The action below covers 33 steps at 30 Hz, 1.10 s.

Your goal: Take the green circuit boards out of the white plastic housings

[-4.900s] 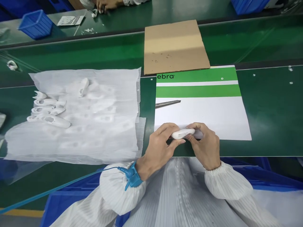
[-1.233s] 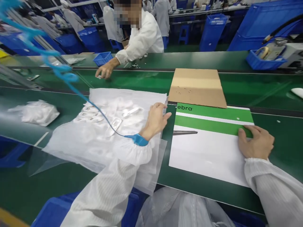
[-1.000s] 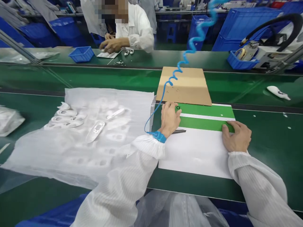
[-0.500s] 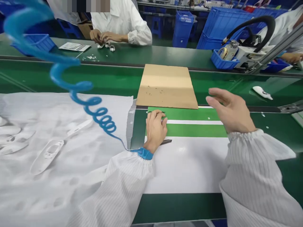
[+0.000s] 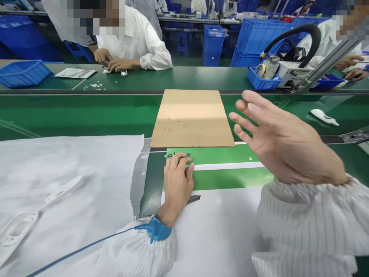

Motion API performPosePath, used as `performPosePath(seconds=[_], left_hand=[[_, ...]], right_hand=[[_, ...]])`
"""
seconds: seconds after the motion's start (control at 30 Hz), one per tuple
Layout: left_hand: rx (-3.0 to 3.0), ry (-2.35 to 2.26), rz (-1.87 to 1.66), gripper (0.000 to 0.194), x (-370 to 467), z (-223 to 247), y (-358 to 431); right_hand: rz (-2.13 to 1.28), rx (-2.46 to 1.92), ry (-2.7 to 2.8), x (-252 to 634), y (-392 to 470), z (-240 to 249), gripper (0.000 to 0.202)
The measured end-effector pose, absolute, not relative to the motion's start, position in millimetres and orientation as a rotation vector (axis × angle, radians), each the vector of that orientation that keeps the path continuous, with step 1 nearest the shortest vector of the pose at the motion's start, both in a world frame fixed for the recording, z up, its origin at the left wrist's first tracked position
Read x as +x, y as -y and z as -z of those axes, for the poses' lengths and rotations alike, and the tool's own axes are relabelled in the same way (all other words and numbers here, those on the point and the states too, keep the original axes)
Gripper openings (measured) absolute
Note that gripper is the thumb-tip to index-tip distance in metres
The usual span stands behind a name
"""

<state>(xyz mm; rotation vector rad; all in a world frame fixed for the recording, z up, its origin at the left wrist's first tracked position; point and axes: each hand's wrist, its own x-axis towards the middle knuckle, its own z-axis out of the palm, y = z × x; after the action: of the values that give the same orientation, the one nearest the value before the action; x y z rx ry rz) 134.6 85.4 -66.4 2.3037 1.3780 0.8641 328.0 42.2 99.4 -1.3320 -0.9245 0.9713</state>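
Observation:
My left hand [image 5: 178, 184] rests on a green-and-white printed sheet [image 5: 225, 227], fingers loosely bent and thumb apart. A dark, flat, pointed tool [image 5: 194, 199] sticks out from beneath the heel of this hand; its other end is hidden. A blue wrist strap [image 5: 158, 230] with a thin blue cord circles that wrist. Raised above the sheet's right side, my right hand [image 5: 285, 142] holds nothing, and its fingers are spread. Just beyond the sheet lies a brown cardboard piece [image 5: 191, 109] with small dark specks on it.
A white cloth [image 5: 95, 165] covers the left side, bearing a long white plastic part [image 5: 21, 227]. Another white part [image 5: 324, 117] lies on the green belt [image 5: 86, 115]. Across it, a co-worker's hands [image 5: 115, 63] handle small white pieces. A blue bin [image 5: 263, 79] stands at far right.
The view has shifted, and the coiled blue cord now stretches across the lower left. My right hand has come up closer to the camera, with its fingers spread wider. My left hand stays on the sheet.

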Motion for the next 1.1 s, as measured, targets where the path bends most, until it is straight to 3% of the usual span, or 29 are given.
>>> performPosePath(seconds=[0.27,0.53,1.1], left_hand=[[2.334,-1.37,-0.875,0.016,133,67,-85],[2.35,-1.37,-0.895,0.016,133,69,-86],[2.367,-1.381,-0.848,0.016,133,67,-85]], right_hand=[[-0.83,-1.433,1.021,330,-23,-129,0.022],[-1.06,-1.178,0.769,331,-33,-109,0.02],[-1.158,-0.939,0.37,328,-38,-109,0.01]])
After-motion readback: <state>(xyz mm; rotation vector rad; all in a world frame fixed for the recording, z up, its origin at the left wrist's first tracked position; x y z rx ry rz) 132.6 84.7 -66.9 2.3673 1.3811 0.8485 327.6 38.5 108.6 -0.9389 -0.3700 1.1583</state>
